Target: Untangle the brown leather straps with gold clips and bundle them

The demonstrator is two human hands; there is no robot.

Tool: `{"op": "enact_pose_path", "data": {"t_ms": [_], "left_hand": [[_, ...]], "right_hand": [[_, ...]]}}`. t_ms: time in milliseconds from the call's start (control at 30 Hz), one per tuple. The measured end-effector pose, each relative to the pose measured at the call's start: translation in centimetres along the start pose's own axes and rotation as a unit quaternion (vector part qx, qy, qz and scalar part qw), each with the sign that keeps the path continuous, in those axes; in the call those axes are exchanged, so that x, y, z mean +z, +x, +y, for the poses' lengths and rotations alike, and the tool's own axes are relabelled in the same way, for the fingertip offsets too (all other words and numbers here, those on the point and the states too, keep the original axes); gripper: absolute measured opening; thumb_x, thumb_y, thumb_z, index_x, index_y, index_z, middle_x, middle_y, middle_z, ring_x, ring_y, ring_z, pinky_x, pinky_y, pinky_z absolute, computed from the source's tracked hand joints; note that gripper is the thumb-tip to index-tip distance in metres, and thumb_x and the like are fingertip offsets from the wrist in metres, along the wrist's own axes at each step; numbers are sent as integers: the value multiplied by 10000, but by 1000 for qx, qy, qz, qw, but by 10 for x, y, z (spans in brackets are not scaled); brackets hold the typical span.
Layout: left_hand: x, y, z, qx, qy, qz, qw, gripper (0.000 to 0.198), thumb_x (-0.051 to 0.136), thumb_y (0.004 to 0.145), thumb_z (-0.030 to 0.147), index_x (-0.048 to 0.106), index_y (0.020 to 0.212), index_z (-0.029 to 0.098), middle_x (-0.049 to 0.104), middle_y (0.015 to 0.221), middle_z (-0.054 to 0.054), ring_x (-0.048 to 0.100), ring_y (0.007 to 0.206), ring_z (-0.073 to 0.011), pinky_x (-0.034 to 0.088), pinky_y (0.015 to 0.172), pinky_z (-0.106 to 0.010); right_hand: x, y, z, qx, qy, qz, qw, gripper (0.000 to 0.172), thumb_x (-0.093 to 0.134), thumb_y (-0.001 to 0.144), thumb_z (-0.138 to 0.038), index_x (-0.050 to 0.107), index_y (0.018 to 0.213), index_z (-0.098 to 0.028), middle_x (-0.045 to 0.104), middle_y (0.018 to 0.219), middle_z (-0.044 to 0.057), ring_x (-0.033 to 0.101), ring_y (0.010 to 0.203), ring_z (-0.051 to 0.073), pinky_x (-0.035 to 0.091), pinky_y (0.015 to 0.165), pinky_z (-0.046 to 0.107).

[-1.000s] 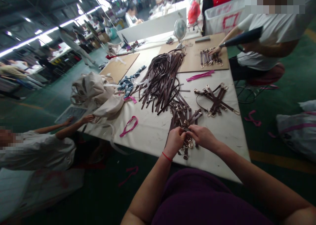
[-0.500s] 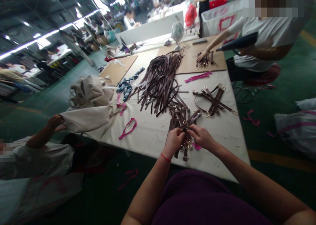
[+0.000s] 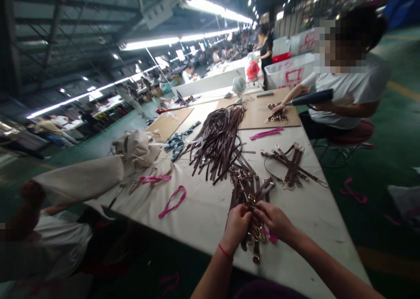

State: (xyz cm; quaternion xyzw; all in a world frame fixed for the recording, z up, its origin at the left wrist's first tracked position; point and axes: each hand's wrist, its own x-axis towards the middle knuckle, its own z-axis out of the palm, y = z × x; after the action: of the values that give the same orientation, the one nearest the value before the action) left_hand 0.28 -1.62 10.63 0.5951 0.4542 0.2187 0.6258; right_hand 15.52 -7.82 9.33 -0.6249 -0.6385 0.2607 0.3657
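Worktable (image 3: 197,220), left hand (image 3: 235,224), right hand (image 3: 274,220) gripping straps (image 3: 255,246), pointing toward body

The person's left hand (image 3: 235,224), a red cord (image 3: 225,251) on its wrist, and right hand (image 3: 274,221) pinch a bundle of brown leather straps (image 3: 248,189) with gold-coloured clasps above a white desk (image 3: 203,220). Just beyond lie a heap of loose brown straps (image 3: 218,141) and a crossed set of clasped straps (image 3: 290,165). A pink ribbon loop (image 3: 172,202) lies off to the left, well apart from the hands.
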Motion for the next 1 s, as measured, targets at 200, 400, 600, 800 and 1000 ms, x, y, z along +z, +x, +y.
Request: {"op": "enact_pose_path", "data": {"t_ms": [200, 400, 600, 800, 1000], "left_hand": [[-5, -1, 1, -18, -43, -10, 999, 82, 598, 802, 201, 522, 787, 176, 645, 637, -20, 600, 481, -138, 469, 431, -225], [-8, -5, 13, -80, -258, -4, 963, 113, 580, 819, 145, 478, 867, 134, 672, 722, -81, 621, 520, -128, 514, 511, -231], [-9, 2, 4, -115, -331, 17, 936, 64, 537, 843, 92, 518, 902, 109, 694, 820, -125, 679, 640, -171, 568, 625, -289], [-8, 15, -10, -111, -372, 33, 921, 44, 531, 866, 92, 538, 903, 115, 701, 888, -118, 693, 772, -172, 563, 719, -270], [-16, 24, -48, -167, -293, 27, 941, 114, 549, 895, 199, 534, 979, 124, 696, 981, -148, 698, 799, -185, 558, 681, -277]], "right_hand": [[3, 3, 1, 12, 75, 25, 997, 341, 343, 969, -427, 502, 739, -231, 577, 678, 14, 558, 636, 187, 424, 610, 307], [-3, 2, 19, 97, 193, 87, 972, 375, 486, 879, -562, 541, 833, -194, 518, 647, -24, 494, 597, 140, 399, 563, 264], [18, -16, 22, 161, 368, 27, 916, 408, 670, 766, -521, 593, 973, -178, 679, 830, 39, 632, 790, 185, 497, 746, 305], [52, -33, 19, 154, 420, -52, 893, 390, 730, 723, -492, 620, 895, -160, 663, 773, 15, 597, 706, 153, 467, 650, 268], [20, -12, 52, 176, 382, 47, 906, 405, 670, 738, -530, 617, 867, -150, 635, 698, 2, 550, 611, 129, 444, 589, 251]]}}
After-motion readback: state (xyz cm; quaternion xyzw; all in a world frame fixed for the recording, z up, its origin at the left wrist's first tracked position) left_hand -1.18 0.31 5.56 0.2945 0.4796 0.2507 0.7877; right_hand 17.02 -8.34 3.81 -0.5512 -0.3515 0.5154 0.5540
